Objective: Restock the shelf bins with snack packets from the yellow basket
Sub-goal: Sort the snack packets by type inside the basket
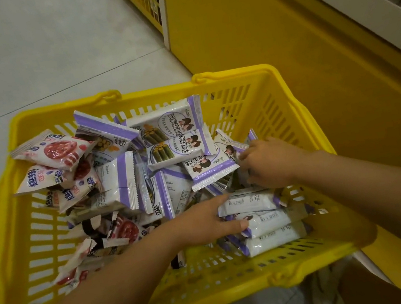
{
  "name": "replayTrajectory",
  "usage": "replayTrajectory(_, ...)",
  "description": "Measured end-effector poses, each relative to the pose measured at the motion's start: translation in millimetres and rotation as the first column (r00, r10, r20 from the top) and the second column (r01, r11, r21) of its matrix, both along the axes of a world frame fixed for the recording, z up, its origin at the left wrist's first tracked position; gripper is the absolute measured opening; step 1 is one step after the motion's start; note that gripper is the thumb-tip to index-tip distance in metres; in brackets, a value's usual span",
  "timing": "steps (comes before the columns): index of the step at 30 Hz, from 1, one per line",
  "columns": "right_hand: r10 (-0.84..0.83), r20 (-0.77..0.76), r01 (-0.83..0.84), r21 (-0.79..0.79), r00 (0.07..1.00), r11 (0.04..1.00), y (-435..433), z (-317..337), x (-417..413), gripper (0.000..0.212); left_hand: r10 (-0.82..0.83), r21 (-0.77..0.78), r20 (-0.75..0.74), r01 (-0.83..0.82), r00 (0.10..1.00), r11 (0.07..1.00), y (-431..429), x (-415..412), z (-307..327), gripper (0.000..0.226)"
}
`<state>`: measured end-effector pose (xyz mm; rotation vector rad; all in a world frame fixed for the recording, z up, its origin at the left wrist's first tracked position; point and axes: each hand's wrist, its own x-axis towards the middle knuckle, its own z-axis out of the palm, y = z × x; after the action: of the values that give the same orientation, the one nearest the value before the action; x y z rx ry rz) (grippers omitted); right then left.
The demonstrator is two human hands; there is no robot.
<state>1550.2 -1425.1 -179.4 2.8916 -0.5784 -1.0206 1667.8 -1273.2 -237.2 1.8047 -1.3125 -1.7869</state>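
- Snack packets fill the yellow basket [153, 91], which sits on the floor [48, 57].
- Purple packets [171, 122] lie heaped in the middle and on the right. Red packets [57, 150] lie on the left.
- A stack [265, 221] of purple packets lies on edge at the near right corner, against the basket wall.
- The left hand [205, 223] grips this stack at its end, thumb across one packet and fingers over the top.
- The right hand [272, 161] reaches into the purple packets just beyond the stack. Its fingers curl down among them and are partly hidden, so whether it holds one cannot be told.
- A yellow cabinet [282, 46] stands just right of the basket.
- A second basket [144, 0] shows at the top edge, well apart.
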Motion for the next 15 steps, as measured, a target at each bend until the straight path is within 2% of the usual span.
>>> replayTrajectory(1, -0.039, 0.028, 0.038, 0.018, 0.999, 0.999, -1.1, 1.7, -0.6, 0.030, 0.005, -0.009, -0.007, -0.005, 1.000, 1.000, -1.0, 1.2, 2.6, 0.084)
replayTrajectory(3, -0.163, 0.188, 0.154, 0.064, 0.969, 0.986, -3.0, 5.2, 0.7, 0.031, 0.022, -0.039, 0.045, -0.020, 0.999, 0.999, -3.8, 7.2, 11.1, 0.074)
replayTrajectory(5, -0.345, 0.389, 0.293, 0.189, 0.854, 0.937, -0.9, 5.6, 5.1, 0.038, 0.001, -0.065, 0.203, 0.013, 0.979, 0.998, -5.1, 19.1, 24.0, 0.059)
replayTrajectory(6, -0.451, 0.429, 0.353, 0.290, 0.783, 0.889, 1.6, 4.3, 9.4, 0.043, -0.034, -0.068, 0.260, 0.054, 0.965, 0.996, -5.2, 26.2, 31.0, 0.048)
replayTrajectory(7, -0.539, 0.422, 0.394, 0.385, 0.729, 0.835, 4.4, 1.7, 14.8, 0.048, -0.073, -0.062, 0.288, 0.095, 0.955, 0.994, -5.0, 33.5, 36.8, 0.038)
replayTrajectory(9, -0.650, 0.334, 0.447, 0.512, 0.683, 0.733, 9.2, -7.6, 28.1, 0.062, -0.101, -0.055, 0.309, 0.123, 0.946, 0.991, -5.0, 44.2, 49.8, 0.029)
replayTrajectory(11, -0.753, 0.260, 0.485, 0.630, 0.604, 0.607, 15.0, -18.8, 40.9, 0.071, -0.012, -0.122, 0.386, 0.064, 0.922, 0.991, -6.4, 49.8, 58.7, 0.025)
replayTrajectory(14, -0.920, 0.180, 0.524, 0.776, 0.349, 0.351, 19.5, -28.9, 59.2, 0.081, 0.206, -0.401, 0.607, 0.072, 0.768, 0.913, -10.2, 51.9, 62.2, 0.008)
replayTrajectory(15, -0.952, 0.150, 0.542, 0.793, 0.266, 0.277, 18.7, -31.6, 64.5, 0.084, 0.263, -0.477, 0.648, 0.111, 0.714, 0.872, -11.4, 52.8, 61.0, 0.011)
